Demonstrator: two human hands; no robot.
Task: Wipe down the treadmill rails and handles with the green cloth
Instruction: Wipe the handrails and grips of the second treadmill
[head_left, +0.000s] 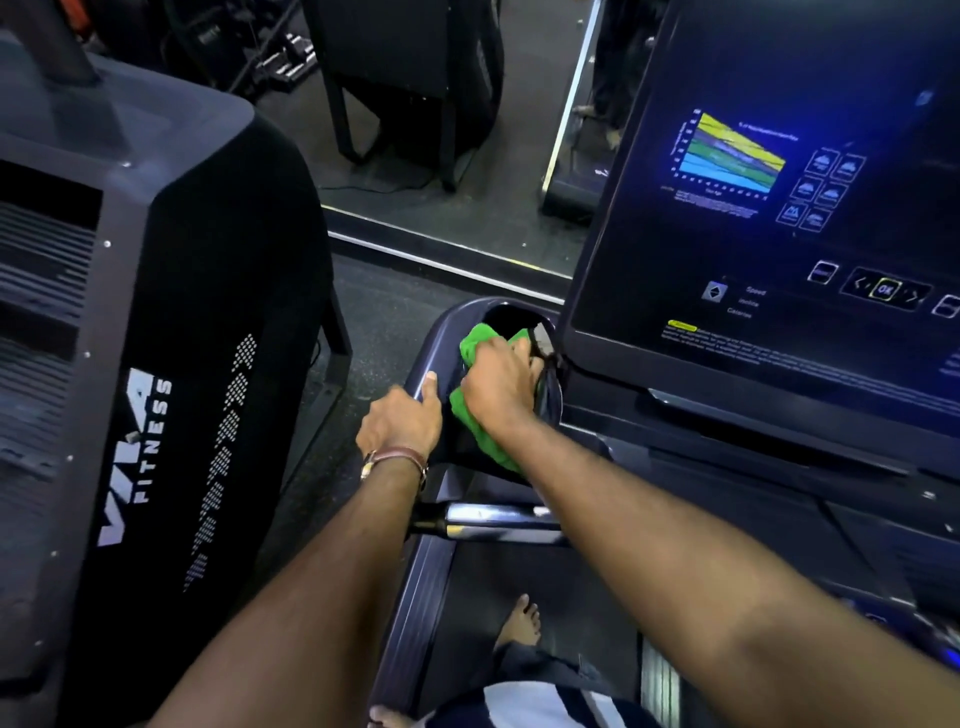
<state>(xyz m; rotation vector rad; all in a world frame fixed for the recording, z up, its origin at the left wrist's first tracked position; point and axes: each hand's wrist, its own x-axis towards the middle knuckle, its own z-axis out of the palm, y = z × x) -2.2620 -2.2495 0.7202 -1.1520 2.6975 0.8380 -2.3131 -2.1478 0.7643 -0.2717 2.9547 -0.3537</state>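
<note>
Open floor (379, 317) runs between the neighbouring machine (171, 322) and the left rail (415, 597). The console screen (779, 218) walls off the right. The chrome bar (493, 519) crosses lower down, seemingly close beneath the forearms.

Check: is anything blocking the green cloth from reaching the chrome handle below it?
Nothing loose shows. The right hand grips the green cloth; the left hand holds the rail, its forearm crossing the left end of the chrome handle.
</note>
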